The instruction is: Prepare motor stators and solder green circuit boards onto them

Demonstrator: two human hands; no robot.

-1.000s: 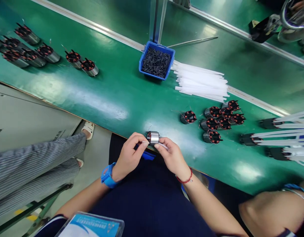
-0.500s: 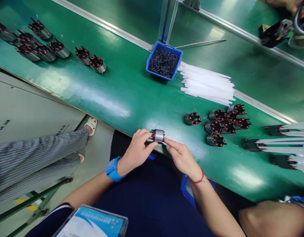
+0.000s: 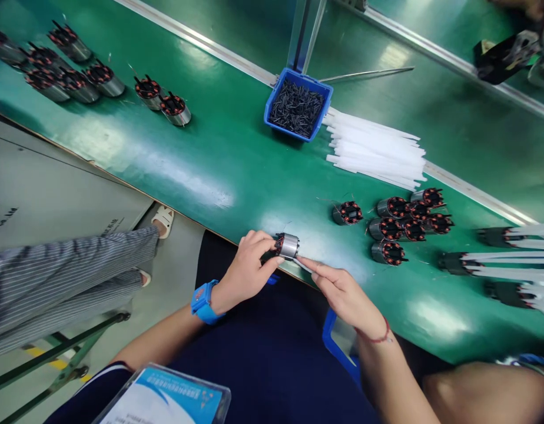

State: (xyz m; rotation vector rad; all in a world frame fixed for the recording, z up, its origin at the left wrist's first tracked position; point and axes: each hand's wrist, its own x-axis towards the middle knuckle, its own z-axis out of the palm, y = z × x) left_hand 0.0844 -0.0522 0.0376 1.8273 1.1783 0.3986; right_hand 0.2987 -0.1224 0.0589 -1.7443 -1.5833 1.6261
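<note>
My left hand [image 3: 249,270] is closed around a motor stator [image 3: 289,246] at the front edge of the green table. The stator lies on its side, its steel shell showing and its copper windings turned towards my fingers. My right hand [image 3: 345,294] pinches a thin white strip [image 3: 302,265] whose far end meets the stator's right side; whether it sits inside a slot is hard to see. Further right on the table stand a single stator [image 3: 347,213] and a cluster of several stators [image 3: 395,228] with loose wire ends.
Behind my hands are a blue bin [image 3: 268,112] of small black pieces and a pile of white strips [image 3: 375,147]. More stators [image 3: 78,87] stand at the far left. Stators fitted with long white strips [image 3: 493,264] lie at right. Another person's striped trouser legs [image 3: 78,277] are at left.
My right hand has moved right and slightly down, away from the stator, and more of the white strip shows. My left hand still holds the stator, which has shifted slightly right.
</note>
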